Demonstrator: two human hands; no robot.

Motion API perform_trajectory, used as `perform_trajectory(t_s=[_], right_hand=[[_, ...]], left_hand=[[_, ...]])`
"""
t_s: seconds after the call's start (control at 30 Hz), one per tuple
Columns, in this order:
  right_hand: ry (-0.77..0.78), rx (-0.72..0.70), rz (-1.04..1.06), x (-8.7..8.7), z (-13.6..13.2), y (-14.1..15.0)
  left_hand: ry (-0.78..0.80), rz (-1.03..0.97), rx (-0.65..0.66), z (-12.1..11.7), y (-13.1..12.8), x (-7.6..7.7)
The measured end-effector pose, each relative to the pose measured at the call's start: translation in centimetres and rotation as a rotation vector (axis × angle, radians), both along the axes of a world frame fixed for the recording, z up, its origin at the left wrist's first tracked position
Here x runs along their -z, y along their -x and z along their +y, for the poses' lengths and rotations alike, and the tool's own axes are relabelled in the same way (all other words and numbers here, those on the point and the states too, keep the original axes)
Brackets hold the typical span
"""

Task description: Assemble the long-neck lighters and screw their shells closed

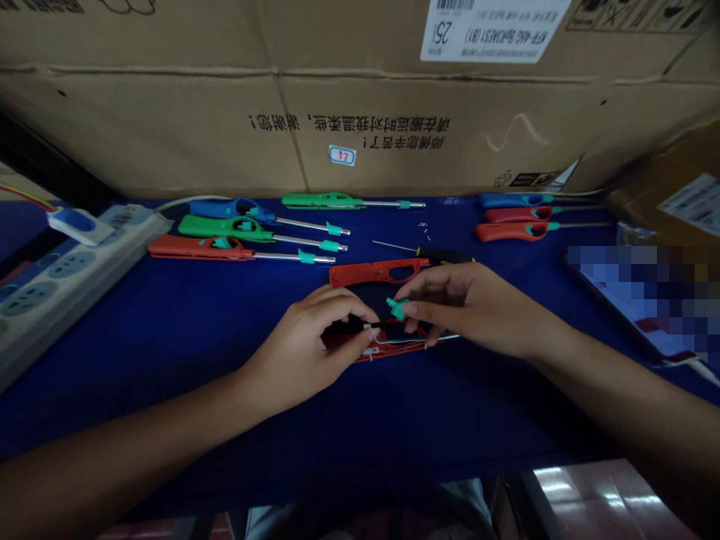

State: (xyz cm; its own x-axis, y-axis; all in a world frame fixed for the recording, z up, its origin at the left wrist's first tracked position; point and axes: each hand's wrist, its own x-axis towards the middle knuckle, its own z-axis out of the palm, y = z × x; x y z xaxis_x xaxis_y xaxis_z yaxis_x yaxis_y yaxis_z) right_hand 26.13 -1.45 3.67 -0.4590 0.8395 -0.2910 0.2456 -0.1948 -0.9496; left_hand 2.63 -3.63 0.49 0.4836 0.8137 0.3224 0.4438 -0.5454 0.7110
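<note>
Between the thumb and fingers of my right hand (450,300) is a small teal plastic trigger (397,307). My left hand (331,337) pinches a small black part with a white end (368,325). Both hands are over an opened red lighter half (388,349), whose inner parts and thin wire are exposed. My left fingers hide its left end; the metal tube sticks out beneath my right hand. Just beyond the hands lies the other red casing half (371,273). A screwdriver (444,256) with a black and yellow handle rests beside that casing.
Long-nosed lighters in blue, green (225,227) and red (196,246) lie at the left back. Lighter-like tools (511,231) sit at the right. Tiny screws (424,229) are scattered behind the screwdriver. A power strip (73,262), a phone (630,300) and a cardboard box (196,127) border the workspace.
</note>
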Motion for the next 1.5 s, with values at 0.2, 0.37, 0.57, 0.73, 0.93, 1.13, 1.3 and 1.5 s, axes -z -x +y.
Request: perform_trajectory(t_s=[0.2,0.37,0.57,0.73,0.93,1.13,1.3,1.5], right_hand=[[-0.007,-0.01,-0.042,-0.45,-0.04,-0.01],[0.019,0.01,-0.033,-0.69,-0.25,0.1],[0.124,-0.053,-0.063,-0.54,-0.1,-0.3],[-0.003,-0.08,-0.212,-0.36,-0.16,-0.51],[-0.074,-0.122,-0.248,-0.51,-0.34,-0.54],[-0.064,-0.166,-0.237,-0.38,-0.49,-0.16],[-0.128,-0.165,-0.207,-0.04,-0.6,0.26],[-0.129,-0.193,-0.208,0.06,-0.53,0.27]], left_hand=[[-0.002,0.013,-0.01,-0.04,0.03,0.03],[-0.008,0.014,-0.008,-0.07,0.08,0.14],[-0.002,-0.001,0.001,-0.03,0.11,0.03],[-0.01,-0.017,0.004,-0.02,0.04,-0.01],[-0.018,-0.04,0.005,-0.05,0.02,-0.04],[-0.038,-0.06,0.015,-0.07,0.08,-0.01],[-0.042,-0.085,0.012,-0.1,0.16,0.03],[-0.058,-0.091,0.028,-0.13,0.13,0.09]])
